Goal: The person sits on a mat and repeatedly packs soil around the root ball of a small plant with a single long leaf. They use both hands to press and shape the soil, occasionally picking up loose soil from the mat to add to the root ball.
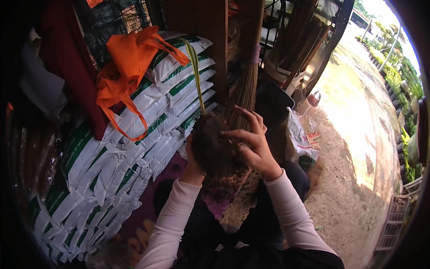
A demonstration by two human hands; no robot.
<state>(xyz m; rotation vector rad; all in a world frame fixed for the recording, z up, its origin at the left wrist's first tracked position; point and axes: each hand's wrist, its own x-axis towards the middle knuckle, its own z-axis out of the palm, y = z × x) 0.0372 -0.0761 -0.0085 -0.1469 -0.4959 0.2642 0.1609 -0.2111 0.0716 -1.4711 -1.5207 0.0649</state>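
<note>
A dark, fibrous root ball with soil [215,148] is held up in front of me by my left hand [193,161], whose palm and fingers cup its left side and are partly hidden behind it. From its top rises a single long, narrow leaf [195,67], green with yellowish edges. My right hand [253,141] is at the root ball's right side with its fingers spread, the index fingertip at the dark roots. Loose soil lies on the purple sheet [216,205] and the ground below.
Stacked white and green plastic sacks [134,151] stand at the left, an orange cloth bag [127,70] on top. Beyond my hands are a stick broom [248,87], a black dustpan-like container [275,104] and a white bucket [278,67]. A white plastic bag [302,134] lies at right, a wire crate [393,222] farther right.
</note>
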